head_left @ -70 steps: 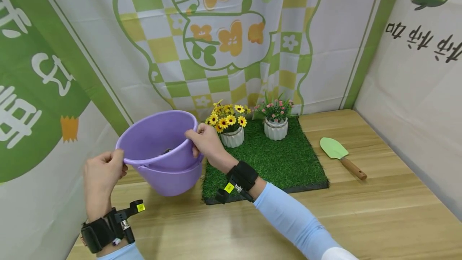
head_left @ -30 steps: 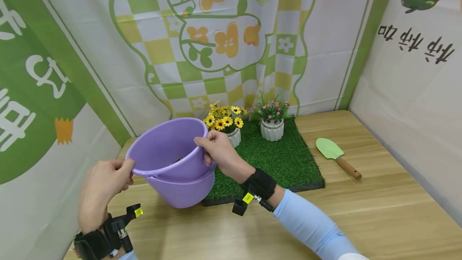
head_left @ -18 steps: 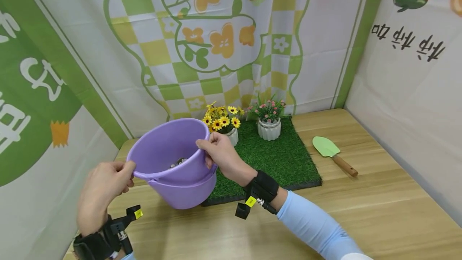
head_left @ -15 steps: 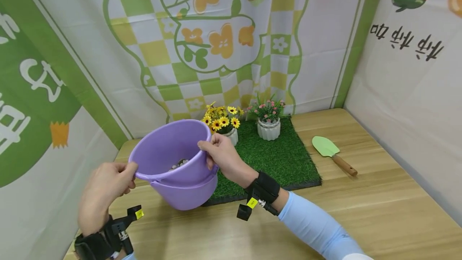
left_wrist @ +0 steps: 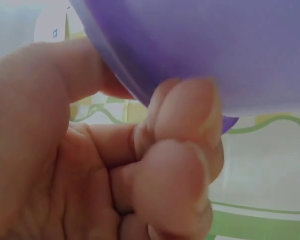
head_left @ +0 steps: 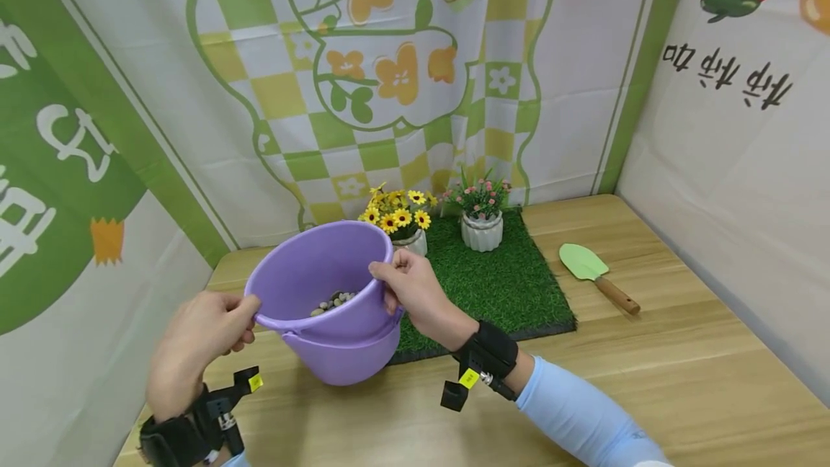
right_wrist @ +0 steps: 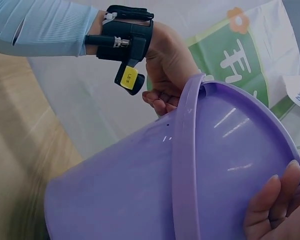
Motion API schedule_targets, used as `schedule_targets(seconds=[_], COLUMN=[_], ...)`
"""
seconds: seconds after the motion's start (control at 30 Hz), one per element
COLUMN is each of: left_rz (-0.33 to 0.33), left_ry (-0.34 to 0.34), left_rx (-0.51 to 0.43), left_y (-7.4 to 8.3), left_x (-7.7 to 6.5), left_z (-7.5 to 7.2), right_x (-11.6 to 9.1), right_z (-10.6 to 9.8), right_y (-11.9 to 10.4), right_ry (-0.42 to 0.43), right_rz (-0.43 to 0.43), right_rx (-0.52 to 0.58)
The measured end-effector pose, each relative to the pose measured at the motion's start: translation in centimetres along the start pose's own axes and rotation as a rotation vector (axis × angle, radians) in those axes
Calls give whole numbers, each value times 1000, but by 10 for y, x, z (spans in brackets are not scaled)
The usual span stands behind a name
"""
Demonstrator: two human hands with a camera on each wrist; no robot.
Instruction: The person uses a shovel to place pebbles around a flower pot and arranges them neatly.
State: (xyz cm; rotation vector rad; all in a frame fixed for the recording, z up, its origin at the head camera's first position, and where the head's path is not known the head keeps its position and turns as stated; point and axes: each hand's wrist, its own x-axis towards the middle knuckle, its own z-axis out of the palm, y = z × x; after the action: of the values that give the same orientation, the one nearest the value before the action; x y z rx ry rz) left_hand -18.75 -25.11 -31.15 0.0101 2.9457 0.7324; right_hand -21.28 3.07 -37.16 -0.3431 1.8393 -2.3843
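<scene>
Both hands hold a purple bucket (head_left: 340, 362) by its rim, its opening tipped up toward the head camera. My left hand (head_left: 202, 337) pinches the rim at the left, thumb on top and the other fingers curled below. On the right side, my right hand (head_left: 424, 298) grips the rim between thumb and fingers. Mixed pebbles (head_left: 333, 301) lie low inside the bucket, partly hidden by its near wall. The bucket's handle (right_wrist: 184, 165) hangs down across the outer wall in the right wrist view. The left wrist view shows the rim between thumb and fingers.
Behind and right of the bucket lies a green turf mat (head_left: 499, 294). Yellow flowers (head_left: 398, 215) and pink flowers (head_left: 483, 200) stand on it in white pots. A green trowel (head_left: 596, 274) with a wooden handle rests on the wooden table (head_left: 648, 373). Printed curtains enclose the table.
The bucket has shifted right and nearer to me, with both hands keeping their hold on the rim. More pebbles show inside it now. The view has turned slightly.
</scene>
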Motion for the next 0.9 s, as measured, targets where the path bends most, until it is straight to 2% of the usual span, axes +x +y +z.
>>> schedule_targets(seconds=[0.53, 0.73, 0.9], left_rz=[49, 29, 25], left_ry=[-39, -74, -68], left_rx=[64, 70, 55], left_y=[10, 9, 7], left_x=[-7, -6, -7], left_z=[-3, -1, 1], right_x=[-13, -14, -16], right_z=[-8, -7, -6], right_y=[1, 5, 7], right_ry=[-6, -2, -3], right_rz=[18, 28, 23], right_rx=[47, 40, 41])
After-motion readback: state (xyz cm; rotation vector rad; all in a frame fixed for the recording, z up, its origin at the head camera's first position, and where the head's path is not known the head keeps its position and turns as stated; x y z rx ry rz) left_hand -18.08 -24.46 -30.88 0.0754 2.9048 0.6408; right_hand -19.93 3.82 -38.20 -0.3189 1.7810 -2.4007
